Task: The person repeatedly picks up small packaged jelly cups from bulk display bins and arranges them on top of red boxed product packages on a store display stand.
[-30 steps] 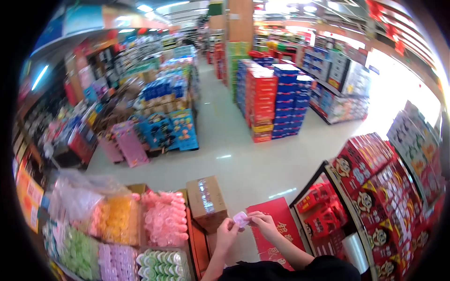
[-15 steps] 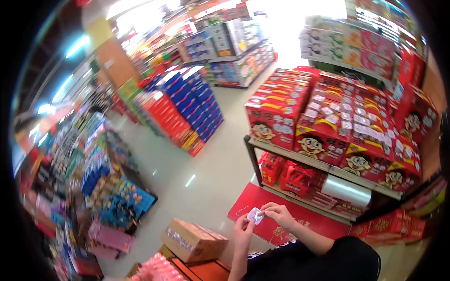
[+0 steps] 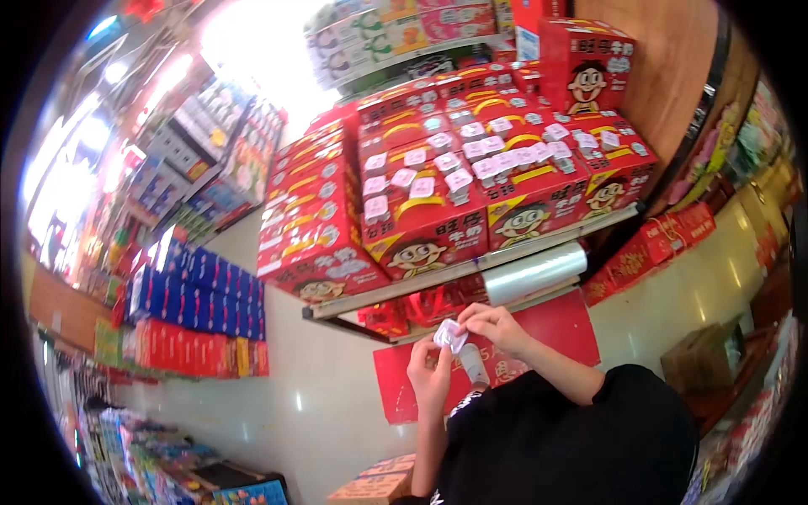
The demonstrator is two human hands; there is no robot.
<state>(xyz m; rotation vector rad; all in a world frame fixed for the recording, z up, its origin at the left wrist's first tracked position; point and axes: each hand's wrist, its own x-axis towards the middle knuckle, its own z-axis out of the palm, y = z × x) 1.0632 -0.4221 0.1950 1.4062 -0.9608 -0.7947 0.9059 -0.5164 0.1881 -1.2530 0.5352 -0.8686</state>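
A small pale pink and white packet [image 3: 450, 336] is pinched between my two hands, low in the middle of the view. My left hand [image 3: 430, 368] grips its lower left side with thumb and finger. On its upper right edge, the fingers of my right hand [image 3: 495, 326] are closed. Beyond my hands, similar small pink and white packets [image 3: 422, 188] lie in groups on top of red boxes [image 3: 523, 220] with a cartoon face.
A shelf edge [image 3: 404, 292] runs under the red boxes, with a clear plastic roll [image 3: 536, 273] below it. A red mat [image 3: 561, 330] covers the floor. Blue boxes [image 3: 202, 290] are stacked at left, and a cardboard box [image 3: 376, 481] stands at the bottom. At right sits a brown carton [image 3: 700, 360].
The view has swung right, bringing the red boxes and small packets to the centre. Both hands still hold the small packet. The pink, green and purple goods at lower left have left the view.
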